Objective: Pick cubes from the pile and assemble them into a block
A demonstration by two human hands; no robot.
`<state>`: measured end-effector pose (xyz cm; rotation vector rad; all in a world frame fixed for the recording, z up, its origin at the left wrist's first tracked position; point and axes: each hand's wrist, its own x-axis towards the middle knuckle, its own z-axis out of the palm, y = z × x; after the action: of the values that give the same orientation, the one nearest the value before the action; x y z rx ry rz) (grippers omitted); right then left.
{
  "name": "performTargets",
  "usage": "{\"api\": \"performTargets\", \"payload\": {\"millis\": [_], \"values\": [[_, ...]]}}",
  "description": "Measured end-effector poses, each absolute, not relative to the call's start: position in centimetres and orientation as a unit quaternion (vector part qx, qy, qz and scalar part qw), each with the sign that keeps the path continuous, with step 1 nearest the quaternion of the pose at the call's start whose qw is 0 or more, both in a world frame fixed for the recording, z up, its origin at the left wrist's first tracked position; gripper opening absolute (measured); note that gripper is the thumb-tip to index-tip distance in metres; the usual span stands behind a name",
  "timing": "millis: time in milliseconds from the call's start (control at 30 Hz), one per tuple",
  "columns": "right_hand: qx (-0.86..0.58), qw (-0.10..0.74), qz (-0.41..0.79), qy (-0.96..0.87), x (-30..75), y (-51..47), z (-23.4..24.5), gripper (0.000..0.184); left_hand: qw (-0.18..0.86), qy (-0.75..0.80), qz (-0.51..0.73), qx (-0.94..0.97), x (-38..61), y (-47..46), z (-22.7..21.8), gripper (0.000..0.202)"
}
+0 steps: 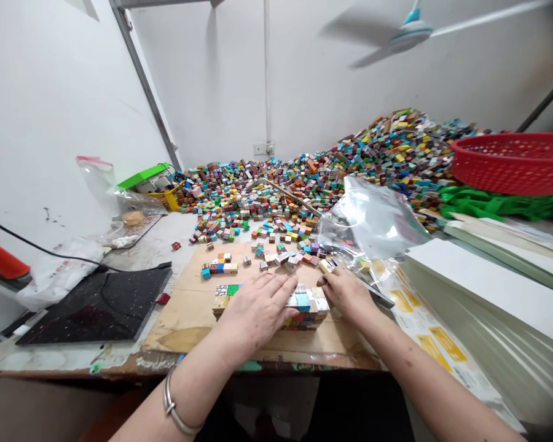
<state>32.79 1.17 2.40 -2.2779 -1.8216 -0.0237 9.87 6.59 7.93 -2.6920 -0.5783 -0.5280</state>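
Observation:
A brick-shaped stack of small patterned cubes (pixel 320 305) sits on the wooden board (pixel 188 313) in front of me. My left hand (pixel 260 310) lies flat over its top and front, fingers stretched out together, covering the stack's middle. Just right of the stack, my right hand (pixel 345 291) is closed in a pinch. A small brown cube (pixel 321 281) shows at its fingertips, partly hidden by them. Beyond the stack, several loose cubes (pixel 264 266) are scattered on the board. A short joined row of cubes (pixel 220 268) lies at the back left of it.
A large heap of coloured cubes (pixel 387 153) rises against the wall. To the left lies a black speckled slab (pixel 101 304). Clear plastic bags (pixel 373 215), a red basket (pixel 511 162) and white sheets (pixel 498 282) take up the right side. A fan (pixel 410 34) hangs above.

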Motion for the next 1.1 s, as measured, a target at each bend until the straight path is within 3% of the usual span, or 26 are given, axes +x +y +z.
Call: {"api": "performTargets", "payload": {"millis": [100,200,267,400,600,800,967,1100], "values": [[-0.763,0.151,0.005,-0.628,33.4,0.6,3.0,0.027,0.155,-0.206,-0.183,-0.949,9.9,6.6,7.9,0.053],[-0.713,0.267,0.016,-0.649,33.4,-1.0,5.8,0.029,0.151,-0.205,-0.183,-0.949,9.9,6.6,7.9,0.053],[-0.679,0.300,0.024,-0.670,32.8,-2.2,8.0,0.029,0.149,-0.205,-0.185,-0.950,9.9,6.5,8.0,0.053],[-0.654,0.273,0.034,-0.704,30.5,-3.1,10.1,0.024,0.137,-0.206,-0.176,-0.953,9.9,6.3,8.2,0.053],[-0.651,0.276,-0.003,-0.707,28.2,-2.5,9.4,0.028,0.125,-0.210,-0.171,-0.954,10.0,6.4,8.2,0.053],[-0.633,0.253,0.089,-0.726,28.0,-3.1,10.0,0.042,0.116,-0.212,-0.169,-0.955,10.0,6.4,8.1,0.052],[-0.623,0.251,0.071,-0.737,28.5,-2.9,9.0,0.038,0.113,-0.208,-0.172,-0.956,9.9,6.4,8.3,0.052],[-0.638,0.249,0.121,-0.718,29.0,-3.0,9.2,0.049,0.122,-0.201,-0.185,-0.954,9.8,6.5,8.1,0.052]]}}
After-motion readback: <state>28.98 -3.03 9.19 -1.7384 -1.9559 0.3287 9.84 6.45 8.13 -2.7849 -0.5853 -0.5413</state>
